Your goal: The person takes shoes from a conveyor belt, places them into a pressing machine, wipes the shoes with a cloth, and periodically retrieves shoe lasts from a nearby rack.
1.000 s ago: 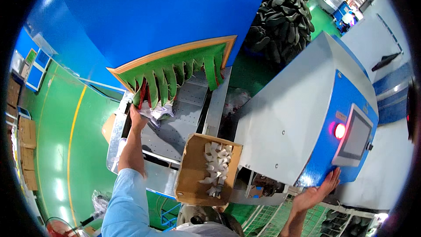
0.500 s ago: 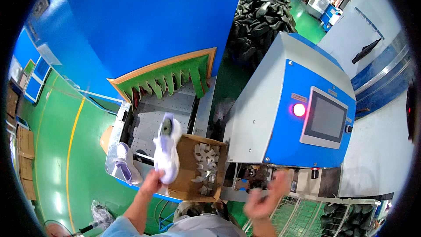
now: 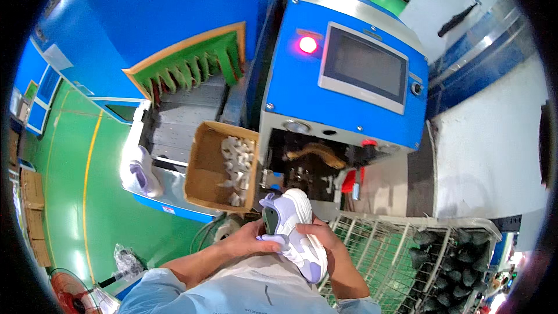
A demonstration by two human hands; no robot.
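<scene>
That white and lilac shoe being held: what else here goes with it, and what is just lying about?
In hand:
- white and lilac shoe, held by left hand and right hand
- blue machine close ahead

Lying about:
- second shoe on the conveyor
- cardboard box
- wire rack

Pretty tight in front: the blue machine (image 3: 343, 75) walls off everything ahead, and its dark opening (image 3: 317, 166) is cluttered with fittings, looks cramped, hard to tell how deep. The cardboard box (image 3: 203, 168) sits hard against the machine's left edge. Left of that, the conveyor (image 3: 180, 122) has open room, apart from one shoe (image 3: 139, 168) at its near-left corner. The wire rack (image 3: 407, 250) blocks lower right.
</scene>
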